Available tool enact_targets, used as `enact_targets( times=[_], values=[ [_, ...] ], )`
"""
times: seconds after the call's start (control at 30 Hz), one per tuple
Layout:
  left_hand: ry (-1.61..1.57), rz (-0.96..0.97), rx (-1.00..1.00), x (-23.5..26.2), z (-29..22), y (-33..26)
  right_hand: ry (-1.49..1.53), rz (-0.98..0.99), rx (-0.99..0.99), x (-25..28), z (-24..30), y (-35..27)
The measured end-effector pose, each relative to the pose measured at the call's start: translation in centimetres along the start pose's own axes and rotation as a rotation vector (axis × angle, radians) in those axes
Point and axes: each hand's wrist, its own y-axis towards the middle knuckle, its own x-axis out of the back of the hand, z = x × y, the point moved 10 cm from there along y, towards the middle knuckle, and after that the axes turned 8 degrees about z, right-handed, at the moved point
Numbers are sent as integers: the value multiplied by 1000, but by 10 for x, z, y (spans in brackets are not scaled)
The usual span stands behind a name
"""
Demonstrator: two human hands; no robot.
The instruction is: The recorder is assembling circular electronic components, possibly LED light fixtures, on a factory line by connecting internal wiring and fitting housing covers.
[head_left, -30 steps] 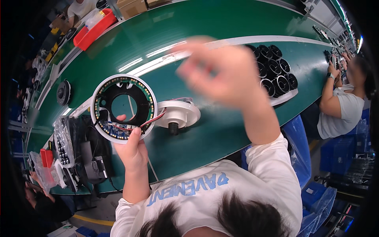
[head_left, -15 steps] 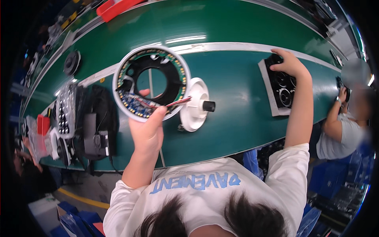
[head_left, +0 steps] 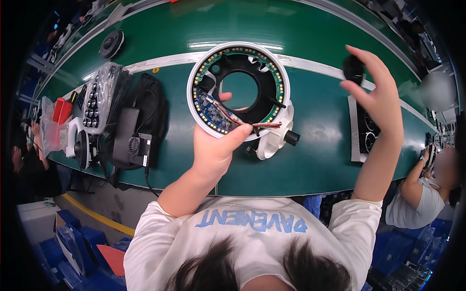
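My left hand [head_left: 217,149] is closed on the rim of a round white housing [head_left: 191,99], thumb in front and fingers behind. Inside the housing are a ring of small LEDs, a blue circuit board [head_left: 209,109] and a black inner ring. Red and white wires [head_left: 268,125] run from it toward a white disc-shaped part [head_left: 268,147] with a black cylindrical stub [head_left: 291,138], partly hidden behind the rim. Raised at the right, my right hand [head_left: 381,94] pinches a black round part [head_left: 354,69] between thumb and fingers, above a white tray [head_left: 355,157] with other black round parts.
At the left lie a black bag [head_left: 154,97], a black power adapter [head_left: 127,140], a plastic-wrapped pack [head_left: 99,97] and a red bin [head_left: 61,110]. A dark round device [head_left: 112,44] stands farther back. A co-worker [head_left: 420,194] sits at the right.
My right hand has lifted a black round part up out of the tray. The housing in my left hand has shifted right in the picture, and the view has turned somewhat.
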Motion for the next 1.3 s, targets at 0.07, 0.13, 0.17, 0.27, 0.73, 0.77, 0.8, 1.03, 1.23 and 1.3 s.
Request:
enact_targets(
  times=[0.07, 0.13, 0.17, 0.27, 0.73, 0.77, 0.8, 1.03, 1.23, 1.3],
  values=[
    [-15, 9, -4, -7, -2, 1, 97, 44, 217, -6, 61, 13],
    [4, 30, 8, -5, -2, -1, 168, 106, 368, -26, 106, 26],
    [5, 29, 7, -7, -3, 0, 185, 125, 440, -36, 123, 29],
    [-76, 85, -67, -19, -12, 4, 90, 89, 441, -62, 142, 37],
    [-95, 59, -21, -13, -7, 3, -93, 204, 395, -87, 136, 25],
    [-95, 61, -18, -13, -7, 3, -93, 204, 391, -86, 137, 24],
    [-54, 62, -27, -13, -8, 3, -153, 227, 373, -87, 137, 24],
    [-37, 58, -24, -9, -3, 6, -104, 157, 336, -75, 130, 24],
    [-29, 3, -71, 5, -5, 7, 655, 233, 287, -74, 138, -30],
    [-51, -12, -73, 6, -7, 7, 1071, 730, 56, -149, 158, -68]
  ],
)
